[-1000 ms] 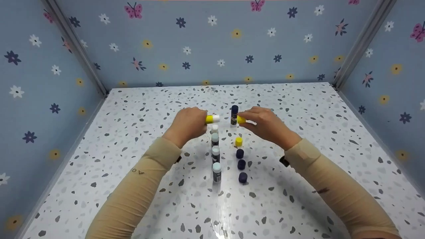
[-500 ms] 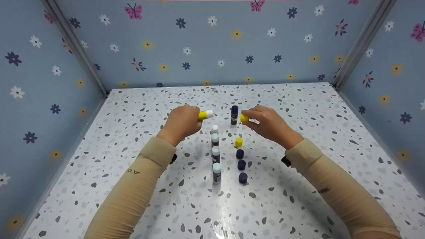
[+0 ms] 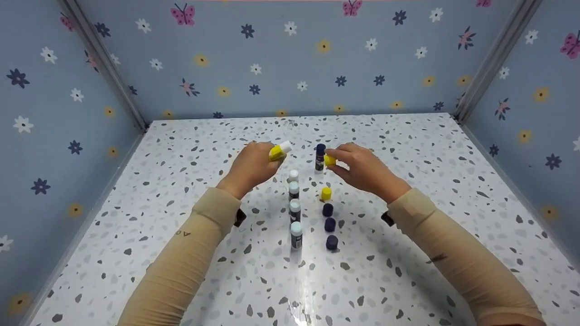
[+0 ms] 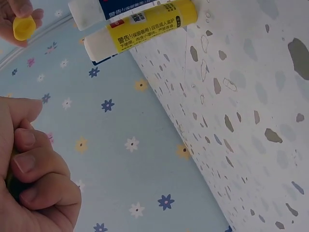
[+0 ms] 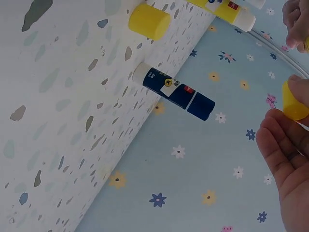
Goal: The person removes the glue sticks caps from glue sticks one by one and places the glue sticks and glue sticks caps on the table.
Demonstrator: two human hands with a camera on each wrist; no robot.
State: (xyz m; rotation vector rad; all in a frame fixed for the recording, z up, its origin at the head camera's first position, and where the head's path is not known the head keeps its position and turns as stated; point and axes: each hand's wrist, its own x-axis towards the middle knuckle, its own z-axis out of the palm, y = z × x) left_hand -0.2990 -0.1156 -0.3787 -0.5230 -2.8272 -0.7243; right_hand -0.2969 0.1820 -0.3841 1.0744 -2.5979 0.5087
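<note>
My left hand (image 3: 267, 158) grips an uncapped yellow glue stick (image 3: 280, 150), its white tip pointing up and to the right. In the left wrist view its fingers (image 4: 34, 183) are curled tight. My right hand (image 3: 333, 160) pinches a small yellow cap (image 3: 330, 159) (image 5: 294, 101) right beside a capped dark blue glue stick (image 3: 320, 157) (image 5: 174, 92) that stands upright. The two hands are apart, with a gap between stick tip and cap.
Between my forearms runs a row of several uncapped sticks (image 3: 295, 210); the farthest has a yellow body (image 4: 140, 29). To the right of that row lie a yellow cap (image 3: 326, 194) (image 5: 149, 21) and dark blue caps (image 3: 330, 224). Flowered walls enclose the speckled table (image 3: 408, 253).
My left hand has drawn back to the left and tilted the stick's tip upward. The right hand with the cap has barely shifted.
</note>
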